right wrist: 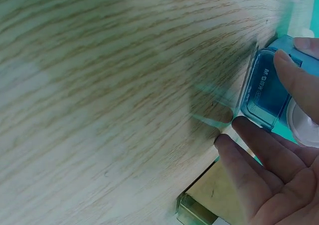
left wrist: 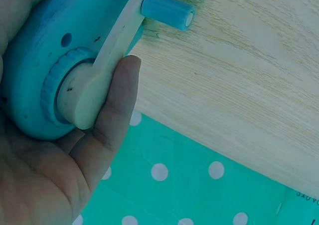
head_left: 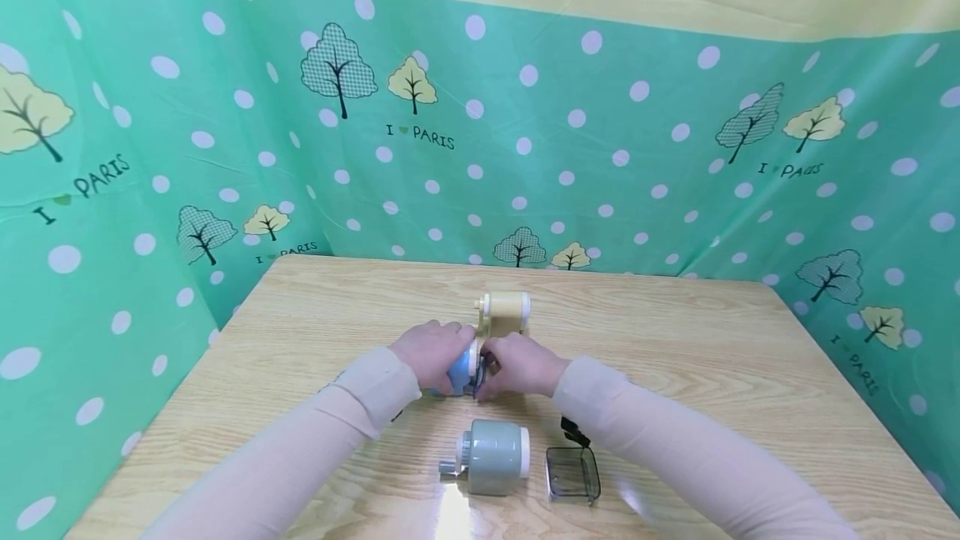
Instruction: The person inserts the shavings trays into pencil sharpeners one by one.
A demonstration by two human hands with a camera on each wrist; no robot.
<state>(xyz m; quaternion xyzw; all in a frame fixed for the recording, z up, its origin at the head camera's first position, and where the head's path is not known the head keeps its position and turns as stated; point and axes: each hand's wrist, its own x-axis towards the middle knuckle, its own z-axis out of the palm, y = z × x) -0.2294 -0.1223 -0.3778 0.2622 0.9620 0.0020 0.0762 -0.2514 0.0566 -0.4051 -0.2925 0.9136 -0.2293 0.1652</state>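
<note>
2 bare hands work at a blue sharpener (head_left: 461, 369) mid-surface (head_left: 675, 340). L hand (head_left: 433, 352) grips its body, 1 finger alongside the white crank (left wrist: 117, 40). R hand (head_left: 521, 365) pinches its clear drawer (right wrist: 266, 90) w/ thumb and fingers, right at the body; can't tell if it's fully seated.

Progress, as judged: blue unit in hand, drawer at its slot. Grey-green sharpener (head_left: 497, 458), nearer the wearer, has a loose drawer (head_left: 573, 473) beside it, so those 2 are apart. Yellow sharpener (head_left: 506, 311) is just past the hands; its drawer's fit is partly hidden.

Room: tight ahead, w/ the yellow unit there, then the far edge and dotted curtain (head_left: 525, 165). Wide bare wood L & R. Loose drawer and a black part (head_left: 575, 432) lie nr the R sleeve.
</note>
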